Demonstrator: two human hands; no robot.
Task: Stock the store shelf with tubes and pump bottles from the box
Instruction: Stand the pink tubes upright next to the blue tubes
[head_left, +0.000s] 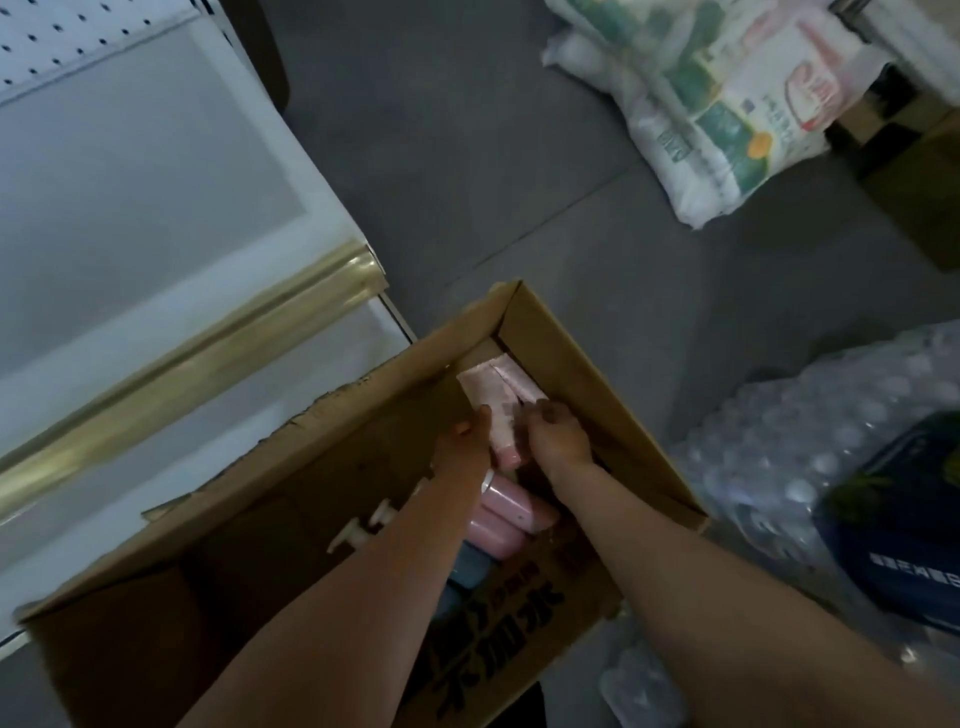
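An open cardboard box (566, 358) stands on the floor beside the white store shelf (130, 197). Both my hands reach into its far end. My left hand (465, 444) and my right hand (558, 436) grip pale pink tubes (493, 395) between them, caps pointing toward me. Below the hands lie pink pump bottles (511, 512) with cream pump heads (358, 527), and a dark bottle (467, 566) lies partly under my left forearm. The shelf board above its gold edge strip (208, 358) holds nothing.
Printed white sacks (717, 109) lie on the grey floor at the upper right. Shrink-wrapped packs of clear bottles (810, 457) crowd the right of the box, with a dark blue package (904, 540) on them. Brown cartons (914, 171) stand at the far right.
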